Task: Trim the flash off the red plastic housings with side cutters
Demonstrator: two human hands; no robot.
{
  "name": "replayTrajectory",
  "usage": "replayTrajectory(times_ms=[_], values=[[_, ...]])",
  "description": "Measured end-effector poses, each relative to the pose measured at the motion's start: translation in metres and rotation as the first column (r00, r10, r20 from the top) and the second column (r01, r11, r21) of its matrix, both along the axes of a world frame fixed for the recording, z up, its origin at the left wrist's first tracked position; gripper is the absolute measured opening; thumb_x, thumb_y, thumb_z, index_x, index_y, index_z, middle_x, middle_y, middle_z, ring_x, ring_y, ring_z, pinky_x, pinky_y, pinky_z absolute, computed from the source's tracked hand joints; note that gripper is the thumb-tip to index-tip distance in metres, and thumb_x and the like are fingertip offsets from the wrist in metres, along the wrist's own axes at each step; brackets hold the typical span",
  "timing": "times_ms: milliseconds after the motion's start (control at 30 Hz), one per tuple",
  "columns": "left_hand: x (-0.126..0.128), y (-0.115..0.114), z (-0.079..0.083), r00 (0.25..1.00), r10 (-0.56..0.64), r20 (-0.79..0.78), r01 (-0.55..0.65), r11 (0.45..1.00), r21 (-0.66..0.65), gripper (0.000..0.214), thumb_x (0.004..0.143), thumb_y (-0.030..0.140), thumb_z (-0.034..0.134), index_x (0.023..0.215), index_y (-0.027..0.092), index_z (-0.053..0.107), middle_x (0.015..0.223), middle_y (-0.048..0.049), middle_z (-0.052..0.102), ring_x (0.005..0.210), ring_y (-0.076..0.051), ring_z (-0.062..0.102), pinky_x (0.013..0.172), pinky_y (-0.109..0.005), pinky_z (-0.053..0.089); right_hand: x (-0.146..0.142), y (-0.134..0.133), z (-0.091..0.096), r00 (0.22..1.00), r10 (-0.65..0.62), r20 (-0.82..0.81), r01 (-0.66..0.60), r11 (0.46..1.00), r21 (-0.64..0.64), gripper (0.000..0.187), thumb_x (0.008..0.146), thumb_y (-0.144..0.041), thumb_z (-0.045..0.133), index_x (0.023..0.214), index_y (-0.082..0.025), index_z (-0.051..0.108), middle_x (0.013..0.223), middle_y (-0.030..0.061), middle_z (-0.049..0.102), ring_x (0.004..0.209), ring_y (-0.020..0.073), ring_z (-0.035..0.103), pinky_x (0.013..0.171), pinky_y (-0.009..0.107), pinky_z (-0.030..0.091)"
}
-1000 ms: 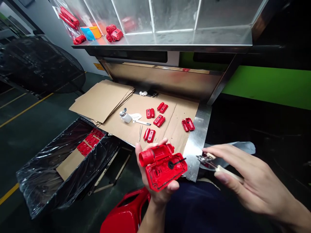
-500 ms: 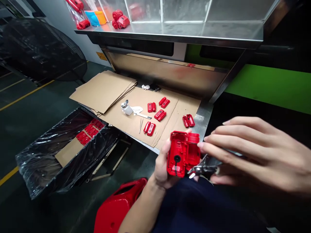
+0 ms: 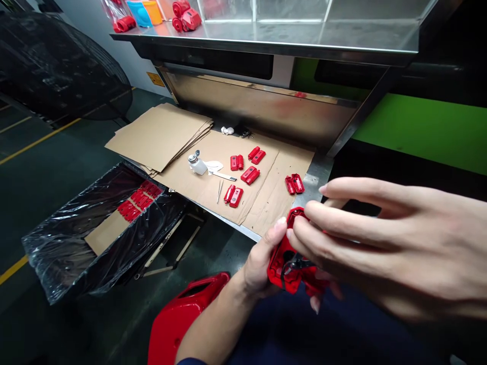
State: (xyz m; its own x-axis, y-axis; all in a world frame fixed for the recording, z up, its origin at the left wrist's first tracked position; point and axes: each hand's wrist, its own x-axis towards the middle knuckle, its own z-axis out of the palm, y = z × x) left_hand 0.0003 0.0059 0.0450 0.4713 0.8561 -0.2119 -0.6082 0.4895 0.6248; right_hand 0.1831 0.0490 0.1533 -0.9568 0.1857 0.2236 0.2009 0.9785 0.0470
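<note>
My left hand is closed around the edge of a red plastic housing, thumb on its near rim, just off the front of the workbench. The housing's hollow inside faces up, with a black round insert partly showing. In my right hand are small metal nippers, their jaws over the inside of the housing near the insert. The handles are mostly hidden behind my fingers, which also cover the upper part of the housing. I cannot tell whether the jaws touch the plastic.
Several red housings lie on the cardboard-covered bench, and an opened one is by the right edge. Left of them are tweezers, a white pump bottle and stacked cardboard. A black-lined box and red stool stand below.
The nippers have moved left and inward, from beside the housing to over its inside. The housing has turned and shifted slightly right. My right hand now covers much of it.
</note>
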Motion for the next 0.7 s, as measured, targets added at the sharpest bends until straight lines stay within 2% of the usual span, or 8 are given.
replayTrajectory(times_ms=[67, 100, 233, 333, 433, 533, 700], values=[[0.0003, 0.0007, -0.0009, 0.972, -0.189, 0.136, 0.193, 0.981, -0.012, 0.057, 0.092, 0.064, 0.049, 0.116, 0.018, 0.075, 0.100, -0.0153, 0.076, 0.112, -0.043, 0.068, 0.078, -0.052, 0.063, 0.0012, -0.0010, -0.0015, 1.000, -0.009, 0.003, 0.009, 1.000, -0.011, 0.031, 0.095, -0.024, 0.050, 0.122, -0.023, 0.066, 0.128, 0.0041, 0.067, 0.118, 0.0299, 0.062, 0.121, 0.055, 0.039], [0.0007, 0.0013, -0.0014, 0.958, -0.230, 0.168, 0.235, 0.972, -0.009, 0.059, 0.093, 0.065, 0.048, 0.116, 0.018, 0.074, 0.100, -0.0153, 0.076, 0.113, -0.042, 0.067, 0.083, -0.053, 0.061, 0.0015, -0.0016, -0.0020, 1.000, -0.020, 0.001, 0.020, 1.000, -0.022, 0.032, 0.095, -0.024, 0.050, 0.122, -0.023, 0.066, 0.129, 0.0041, 0.066, 0.119, 0.0301, 0.062, 0.121, 0.055, 0.039], [0.0029, 0.0050, -0.0004, 0.952, -0.237, 0.193, 0.246, 0.969, -0.022, 0.058, 0.093, 0.064, 0.049, 0.118, 0.017, 0.073, 0.101, -0.0143, 0.076, 0.120, -0.040, 0.064, 0.095, -0.052, 0.057, 0.0005, -0.0033, -0.0014, 0.999, -0.036, -0.015, 0.035, 0.998, -0.051, 0.029, 0.095, -0.029, 0.053, 0.120, -0.023, 0.067, 0.128, 0.0042, 0.067, 0.120, 0.0300, 0.062, 0.119, 0.053, 0.042], [0.0044, 0.0076, 0.0032, 0.957, -0.220, 0.189, 0.232, 0.972, -0.045, 0.057, 0.089, 0.064, 0.056, 0.119, 0.018, 0.073, 0.102, -0.0124, 0.075, 0.122, -0.040, 0.062, 0.096, -0.050, 0.058, -0.0023, -0.0024, -0.0002, 0.999, 0.025, 0.048, -0.030, 0.995, 0.095, 0.033, 0.096, -0.026, 0.044, 0.115, -0.016, 0.069, 0.121, 0.0101, 0.068, 0.114, 0.0322, 0.062, 0.110, 0.056, 0.048], [0.0050, 0.0088, 0.0053, 0.973, -0.172, 0.152, 0.184, 0.981, -0.065, 0.049, 0.087, 0.062, 0.063, 0.108, 0.020, 0.077, 0.100, -0.0102, 0.076, 0.123, -0.039, 0.062, 0.096, -0.048, 0.059, -0.0046, 0.0001, 0.0001, 0.992, 0.067, 0.108, -0.087, 0.978, 0.190, 0.037, 0.094, -0.024, 0.039, 0.113, -0.013, 0.070, 0.118, 0.0127, 0.068, 0.111, 0.0331, 0.061, 0.104, 0.056, 0.052], [0.0049, 0.0084, 0.0041, 0.979, -0.148, 0.140, 0.159, 0.985, -0.071, 0.046, 0.085, 0.061, 0.066, 0.102, 0.021, 0.079, 0.099, -0.0092, 0.077, 0.125, -0.040, 0.061, 0.096, -0.049, 0.059, -0.0045, 0.0024, -0.0002, 0.991, 0.077, 0.107, -0.096, 0.978, 0.186, 0.036, 0.094, -0.027, 0.041, 0.113, -0.016, 0.070, 0.117, 0.0104, 0.069, 0.112, 0.0320, 0.061, 0.106, 0.056, 0.051], [0.0043, 0.0071, 0.0010, 0.971, -0.178, 0.161, 0.186, 0.982, -0.036, 0.048, 0.087, 0.062, 0.062, 0.104, 0.021, 0.078, 0.099, -0.0098, 0.077, 0.121, -0.041, 0.063, 0.096, -0.050, 0.057, -0.0036, 0.0038, -0.0007, 0.994, 0.081, 0.071, -0.090, 0.987, 0.131, 0.032, 0.094, -0.029, 0.046, 0.111, -0.019, 0.071, 0.112, 0.0093, 0.070, 0.113, 0.0311, 0.062, 0.110, 0.055, 0.049]])
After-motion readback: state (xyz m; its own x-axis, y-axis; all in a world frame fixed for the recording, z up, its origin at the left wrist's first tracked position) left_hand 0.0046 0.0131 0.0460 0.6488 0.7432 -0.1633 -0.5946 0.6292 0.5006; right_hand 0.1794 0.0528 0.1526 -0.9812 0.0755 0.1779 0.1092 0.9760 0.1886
